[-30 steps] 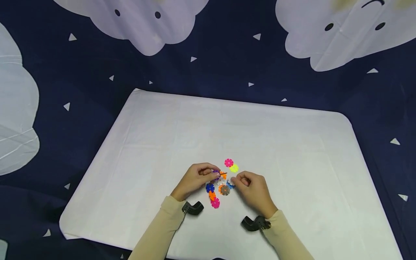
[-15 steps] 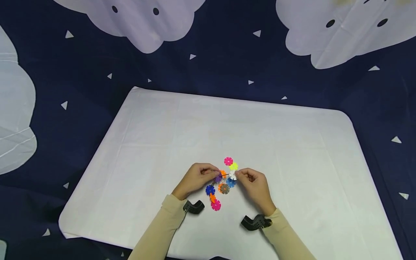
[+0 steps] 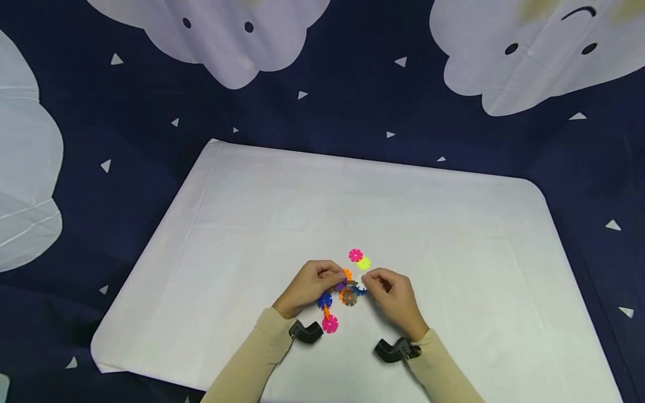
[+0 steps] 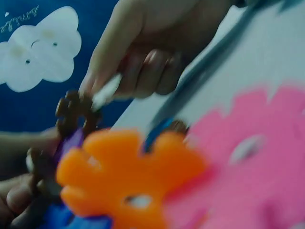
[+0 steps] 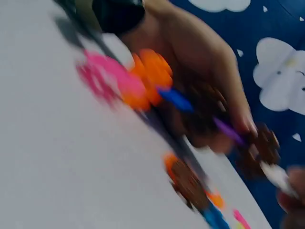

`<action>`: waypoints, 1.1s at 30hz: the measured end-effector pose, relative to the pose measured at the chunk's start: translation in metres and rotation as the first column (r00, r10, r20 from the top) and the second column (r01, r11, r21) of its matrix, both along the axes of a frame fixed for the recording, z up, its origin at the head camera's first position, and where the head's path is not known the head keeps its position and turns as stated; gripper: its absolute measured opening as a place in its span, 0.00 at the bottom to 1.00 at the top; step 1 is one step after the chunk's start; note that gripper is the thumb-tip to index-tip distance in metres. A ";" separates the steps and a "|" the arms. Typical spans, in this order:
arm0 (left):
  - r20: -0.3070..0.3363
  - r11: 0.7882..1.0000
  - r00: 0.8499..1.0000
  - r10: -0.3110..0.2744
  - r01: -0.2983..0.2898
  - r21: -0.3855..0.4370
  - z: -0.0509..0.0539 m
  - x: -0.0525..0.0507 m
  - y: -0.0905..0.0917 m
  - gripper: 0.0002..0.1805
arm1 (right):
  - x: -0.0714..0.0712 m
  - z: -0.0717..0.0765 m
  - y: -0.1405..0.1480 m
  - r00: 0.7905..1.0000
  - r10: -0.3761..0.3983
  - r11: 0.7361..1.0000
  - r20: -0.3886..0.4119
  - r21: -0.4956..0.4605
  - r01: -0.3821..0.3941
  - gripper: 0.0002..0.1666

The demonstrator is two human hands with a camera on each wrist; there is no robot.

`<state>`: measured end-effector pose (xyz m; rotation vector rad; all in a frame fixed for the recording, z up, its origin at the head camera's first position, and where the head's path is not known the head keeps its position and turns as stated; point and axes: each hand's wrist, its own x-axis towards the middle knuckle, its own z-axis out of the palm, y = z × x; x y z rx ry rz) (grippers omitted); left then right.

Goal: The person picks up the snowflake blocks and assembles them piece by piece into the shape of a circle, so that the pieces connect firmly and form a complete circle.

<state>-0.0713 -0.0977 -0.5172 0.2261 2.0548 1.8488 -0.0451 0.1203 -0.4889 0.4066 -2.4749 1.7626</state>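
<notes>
1. Beige cloth sleeve (image 3: 247,358) on the left; beyond it the left hand (image 3: 309,286) has thumb and fingers clamped on a chain of notched discs (image 5: 176,99), near its purple disc (image 3: 341,285).
2. From that grip the chain's long axis runs back toward the person: dark blue disc (image 3: 325,300), orange disc (image 3: 326,312) nearly edge-on, then pink disc (image 3: 330,324) as the near end.
3. At the purple disc the line bends rightward, and a brown disc (image 4: 71,114) points at the other hand. Seen from the right wrist, the axis slants from pink at upper left to brown at lower right.
4. Around this, further discs (image 3: 349,297) lie on the white cloth (image 3: 428,229).
5. Between the hands, a white disc (image 3: 361,284) meets the brown one's edge; whether slotted in, I cannot tell.
6. Rightmost, the right hand (image 3: 395,296) pinches that white disc between thumb and fingers.
</notes>
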 end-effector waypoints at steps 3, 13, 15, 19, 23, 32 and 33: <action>0.030 0.998 0.999 0.045 -0.046 0.049 -0.002 0.001 0.005 0.09 | 0.004 -0.001 -0.006 0.994 -0.091 0.992 0.061 -0.082 0.096 0.05; 0.067 0.985 0.994 0.083 -0.092 0.148 -0.004 0.001 0.011 0.12 | 0.009 -0.004 -0.021 0.979 -0.196 0.960 0.057 -0.193 0.203 0.05; 0.069 0.983 0.994 0.086 -0.096 0.155 -0.004 0.001 0.011 0.12 | 0.008 -0.005 -0.019 0.981 -0.184 0.962 0.061 -0.193 0.192 0.05; -0.063 0.993 0.992 0.107 -0.103 0.058 -0.003 0.001 0.008 0.12 | 0.005 -0.006 -0.014 0.985 -0.156 0.970 0.079 -0.176 0.168 0.06; -0.341 0.965 0.931 0.131 -0.199 -0.173 -0.001 0.006 -0.007 0.14 | 0.004 -0.005 -0.012 0.982 -0.162 0.974 0.094 -0.146 0.174 0.06; -0.543 0.704 0.837 -0.067 -0.345 -0.620 0.000 0.070 -0.013 0.58 | 0.005 0.000 -0.007 0.981 -0.148 0.979 0.125 -0.120 0.163 0.06; -0.554 0.675 0.825 -0.113 -0.346 -0.652 -0.001 0.075 -0.009 0.67 | 0.005 0.000 -0.005 0.982 -0.148 0.980 0.117 -0.114 0.161 0.06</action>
